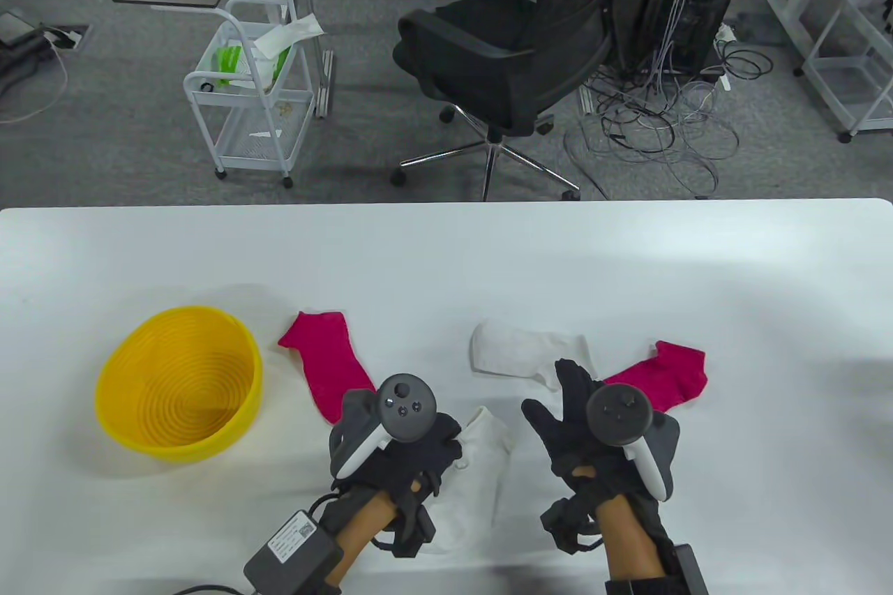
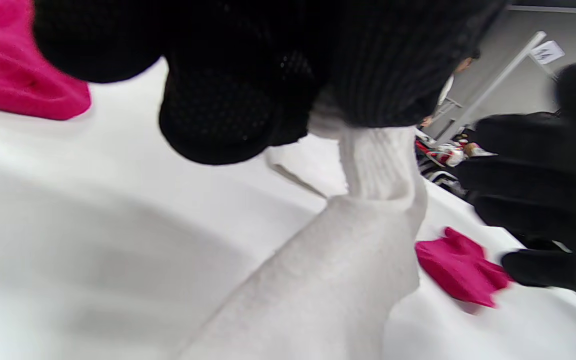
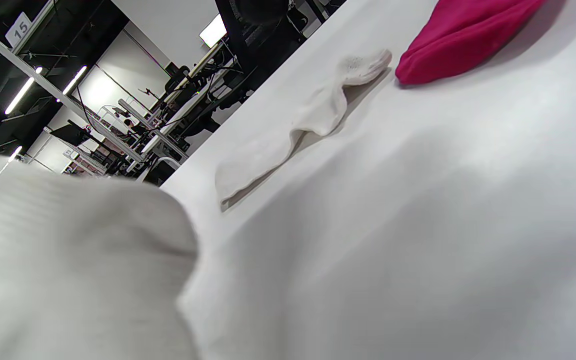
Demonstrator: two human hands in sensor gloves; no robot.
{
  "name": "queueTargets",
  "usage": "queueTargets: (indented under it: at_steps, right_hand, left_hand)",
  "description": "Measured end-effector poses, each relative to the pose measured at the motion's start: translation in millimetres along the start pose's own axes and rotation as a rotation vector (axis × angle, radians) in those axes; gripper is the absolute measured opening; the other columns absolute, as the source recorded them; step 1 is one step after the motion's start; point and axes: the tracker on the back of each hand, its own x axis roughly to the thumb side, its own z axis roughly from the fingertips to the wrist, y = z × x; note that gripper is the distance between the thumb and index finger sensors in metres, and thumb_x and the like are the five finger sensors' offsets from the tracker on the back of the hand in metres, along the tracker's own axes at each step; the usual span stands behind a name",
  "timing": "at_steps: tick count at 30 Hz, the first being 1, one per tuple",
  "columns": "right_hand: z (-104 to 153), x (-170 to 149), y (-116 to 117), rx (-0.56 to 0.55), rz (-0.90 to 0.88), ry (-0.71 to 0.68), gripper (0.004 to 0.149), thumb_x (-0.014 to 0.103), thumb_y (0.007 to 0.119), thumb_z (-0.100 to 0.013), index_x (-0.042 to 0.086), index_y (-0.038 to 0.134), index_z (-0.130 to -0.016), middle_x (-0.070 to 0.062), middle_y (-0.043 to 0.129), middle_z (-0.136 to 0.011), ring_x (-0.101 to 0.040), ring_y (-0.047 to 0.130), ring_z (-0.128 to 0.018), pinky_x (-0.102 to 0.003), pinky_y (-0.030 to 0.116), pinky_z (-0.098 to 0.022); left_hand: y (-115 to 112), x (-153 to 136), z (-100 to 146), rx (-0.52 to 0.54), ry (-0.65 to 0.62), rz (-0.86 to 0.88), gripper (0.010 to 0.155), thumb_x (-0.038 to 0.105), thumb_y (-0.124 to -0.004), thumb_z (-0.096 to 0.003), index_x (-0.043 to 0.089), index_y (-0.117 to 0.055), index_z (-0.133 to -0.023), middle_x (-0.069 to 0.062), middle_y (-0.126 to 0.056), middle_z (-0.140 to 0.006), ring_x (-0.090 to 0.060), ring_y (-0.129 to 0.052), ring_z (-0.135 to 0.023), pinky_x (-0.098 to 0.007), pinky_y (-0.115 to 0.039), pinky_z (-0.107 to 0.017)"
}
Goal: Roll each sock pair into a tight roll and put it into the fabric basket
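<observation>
Left hand (image 1: 401, 445) pinches the cuff of a white sock (image 1: 474, 476) lying on the worktop (image 1: 732, 316); right hand (image 1: 593, 427), fingers spread, hovers beside it. Yellow basket (image 1: 180, 386) stands left.

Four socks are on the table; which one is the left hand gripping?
The near white sock. The left hand pinches its cuff end; the far white sock and both pink socks lie untouched.
</observation>
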Motion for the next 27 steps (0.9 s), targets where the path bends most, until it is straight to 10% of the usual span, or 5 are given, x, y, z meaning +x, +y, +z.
queueTargets:
  at_steps: [15,27]
  right_hand:
    - [-1.7,3.9,8.2,0.044,0.023,-0.006,0.091,0.08,0.055,-0.036,0.034,0.023,-0.108,-0.002,0.031,-0.12,-0.04,0.025,-0.111,-0.068,0.036,-0.072]
    - [-2.5,6.2,16.9,0.099,0.056,-0.014,0.091,0.079,0.056,-0.035,0.034,0.024,-0.108,-0.002,0.031,-0.12,-0.04,0.025,-0.111,-0.068,0.036,-0.072]
  left_hand:
    - [-33.5,-10.6,-50.5,0.072,0.112,-0.238,0.043,0.038,-0.087,-0.0359,0.025,-0.093,-0.076,-0.006,-0.099,-0.072,-0.022,-0.104,-0.051,-0.044,-0.082,-0.039]
    - [-2.7,-18.6,-15.6,0.143,0.049,-0.053,0.064,0.053,-0.078,-0.0367,0.029,-0.073,-0.096,-0.005,-0.073,-0.103,-0.029,-0.084,-0.09,-0.052,-0.068,-0.062]
